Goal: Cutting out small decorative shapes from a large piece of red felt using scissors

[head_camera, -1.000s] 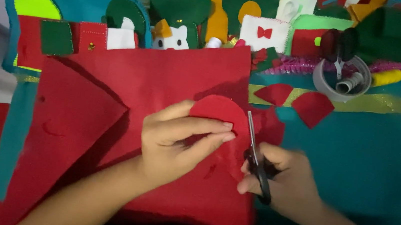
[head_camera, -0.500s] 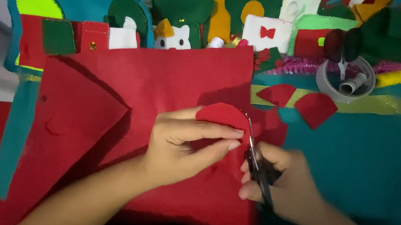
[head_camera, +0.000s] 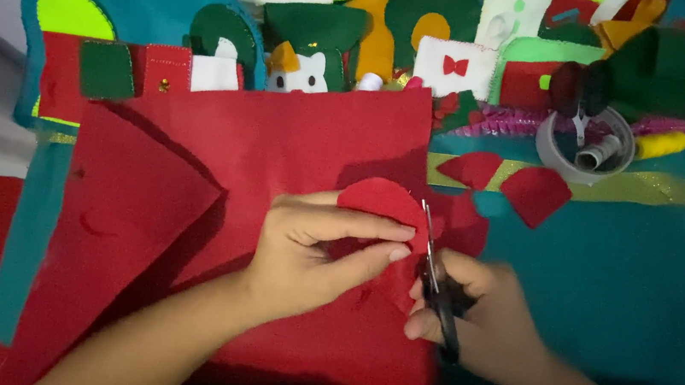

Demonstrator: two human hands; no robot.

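My left hand (head_camera: 314, 249) pinches a rounded flap of red felt (head_camera: 384, 202), lifted off the big red felt sheet (head_camera: 278, 151). My right hand (head_camera: 483, 320) grips black-handled scissors (head_camera: 436, 276). Their blades point away from me and sit in the red felt right beside the left fingertips, along the flap's right edge.
Two cut red felt pieces (head_camera: 531, 193) lie on teal felt (head_camera: 633, 286) to the right. A grey tape roll (head_camera: 584, 147) with a spool in it and a yellow spool sit behind them. Many felt craft pieces (head_camera: 317, 35) crowd the far edge. White floor shows at left.
The scissors have advanced along the curved edge of the red flap, and my left hand has shifted slightly right and down with the flap.
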